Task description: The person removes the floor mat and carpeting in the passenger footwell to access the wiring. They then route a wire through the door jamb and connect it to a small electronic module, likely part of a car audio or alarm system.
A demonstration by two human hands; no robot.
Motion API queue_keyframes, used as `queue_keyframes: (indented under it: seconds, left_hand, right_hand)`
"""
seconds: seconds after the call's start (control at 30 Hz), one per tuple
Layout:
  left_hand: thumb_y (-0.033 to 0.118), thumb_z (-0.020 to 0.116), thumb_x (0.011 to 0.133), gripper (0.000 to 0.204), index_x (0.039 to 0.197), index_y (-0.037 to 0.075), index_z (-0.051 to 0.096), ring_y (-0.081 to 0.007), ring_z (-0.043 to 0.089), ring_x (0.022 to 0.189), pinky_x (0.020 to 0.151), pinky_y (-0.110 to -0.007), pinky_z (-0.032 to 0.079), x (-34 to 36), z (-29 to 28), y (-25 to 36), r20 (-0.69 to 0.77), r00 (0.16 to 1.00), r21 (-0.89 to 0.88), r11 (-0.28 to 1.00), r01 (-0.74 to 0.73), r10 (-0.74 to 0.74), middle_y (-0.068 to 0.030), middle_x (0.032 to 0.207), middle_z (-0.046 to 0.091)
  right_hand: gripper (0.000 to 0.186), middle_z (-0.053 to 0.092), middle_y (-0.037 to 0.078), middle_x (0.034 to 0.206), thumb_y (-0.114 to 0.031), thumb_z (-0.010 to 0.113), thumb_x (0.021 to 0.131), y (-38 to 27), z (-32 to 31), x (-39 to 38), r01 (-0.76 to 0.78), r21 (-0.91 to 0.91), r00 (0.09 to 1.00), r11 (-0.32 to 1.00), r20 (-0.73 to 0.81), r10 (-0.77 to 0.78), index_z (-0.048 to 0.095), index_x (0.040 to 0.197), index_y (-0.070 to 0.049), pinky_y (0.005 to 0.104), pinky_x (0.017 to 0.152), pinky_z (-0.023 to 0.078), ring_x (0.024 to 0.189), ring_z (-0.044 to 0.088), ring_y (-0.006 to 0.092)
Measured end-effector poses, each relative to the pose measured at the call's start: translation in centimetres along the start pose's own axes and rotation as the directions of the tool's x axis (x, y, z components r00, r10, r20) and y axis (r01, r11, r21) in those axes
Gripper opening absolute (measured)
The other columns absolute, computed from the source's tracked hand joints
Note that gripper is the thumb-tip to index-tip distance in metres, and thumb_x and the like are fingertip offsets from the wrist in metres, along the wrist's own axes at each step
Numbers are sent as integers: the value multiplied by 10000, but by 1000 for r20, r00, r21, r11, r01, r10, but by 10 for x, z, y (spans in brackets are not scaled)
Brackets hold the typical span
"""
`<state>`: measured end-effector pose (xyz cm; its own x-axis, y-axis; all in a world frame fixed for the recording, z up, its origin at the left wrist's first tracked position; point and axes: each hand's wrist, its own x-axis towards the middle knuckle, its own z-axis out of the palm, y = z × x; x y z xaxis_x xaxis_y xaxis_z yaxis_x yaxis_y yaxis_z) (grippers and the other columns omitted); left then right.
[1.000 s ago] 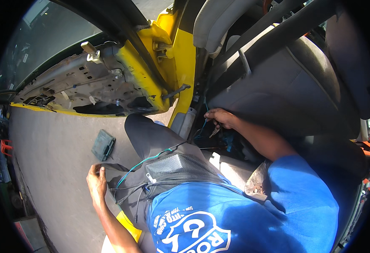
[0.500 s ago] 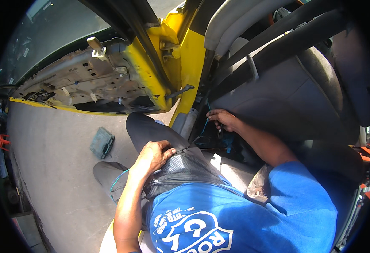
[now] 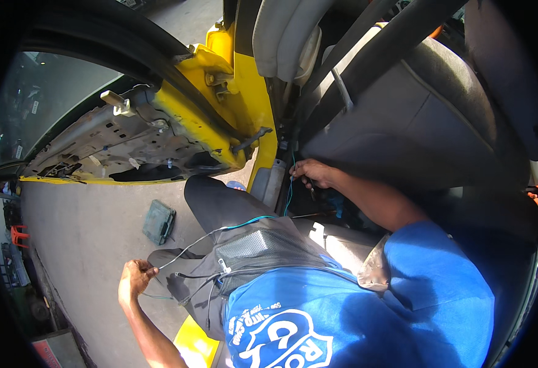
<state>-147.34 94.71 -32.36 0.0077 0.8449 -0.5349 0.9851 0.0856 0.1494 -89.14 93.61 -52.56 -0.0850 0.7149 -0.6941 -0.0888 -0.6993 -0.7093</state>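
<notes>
A thin wire (image 3: 186,248), grey-black along one stretch and teal along another, crosses above my lap. Its end at the lower left is pinched in the fingers of my left hand (image 3: 135,279), held out past my knee. Close to the car's door sill, my right hand (image 3: 311,173) grips a teal wire (image 3: 291,197) between thumb and fingers. That wire runs up toward the base of the door pillar and down beside my thigh. Several black cables (image 3: 201,276) lie across my lap near a black mesh pouch (image 3: 253,248). A small dark item under my right fingers is unclear.
The yellow door (image 3: 177,104) stands open at the left, its inner metal panel bare. A dark green case (image 3: 159,222) lies on the concrete floor (image 3: 91,245). A grey car seat (image 3: 398,116) and dark straps (image 3: 367,67) fill the upper right. An orange stool (image 3: 19,236) stands far left.
My left hand has moved from my thigh outward to the lower left, drawing the wire across my lap. My right hand stays on the teal wire. The view has shifted slightly.
</notes>
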Motion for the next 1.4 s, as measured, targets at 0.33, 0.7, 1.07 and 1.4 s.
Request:
queue_keyframes:
  seconds: [0.33, 0.7, 1.07, 1.4]
  left_hand:
    - [288, 846, 846, 318, 1035, 36, 805, -283, 757, 939, 854, -420, 570, 11, 46, -106, 70, 948, -19, 950, 313, -311, -179, 1008, 786]
    - [246, 823, 833, 295, 1048, 46, 805, -217, 758, 921, 856, -383, 575, 17, 75, -116, 118, 937, -56, 939, 338, -330, -122, 978, 800]
    - [185, 799, 863, 360, 1186, 34, 755, -337, 715, 1096, 986, -423, 546, -10, 70, -96, 51, 948, -166, 934, 317, -313, -173, 1185, 752]
    - [216, 617, 1042, 297, 1186, -25, 716, -237, 760, 915, 848, -365, 584, 33, 89, 71, 43, 952, -619, 756, -213, 303, -152, 981, 774]
  right_hand:
    - [52, 669, 69, 973, -99, 657, 965, -5, 15, 11, 69, 145, 998, 987, 4, -70, 622, 976, -61, 284, 504, 413, 667, 475, 113]
    - [109, 649, 49, 963, -138, 654, 965, -32, 6, 4, 155, 198, 986, 968, -85, -141, 611, 1049, -84, 275, 549, 407, 683, 475, 92]
    - [195, 640, 54, 948, -244, 719, 951, -36, 17, 12, 167, 208, 985, 964, -86, -152, 594, 1009, -107, 299, 549, 414, 675, 495, 116]
    - [165, 641, 61, 937, -210, 688, 977, -45, 22, 6, 127, 204, 985, 971, -142, -99, 601, 1025, -79, 303, 542, 424, 695, 513, 112]
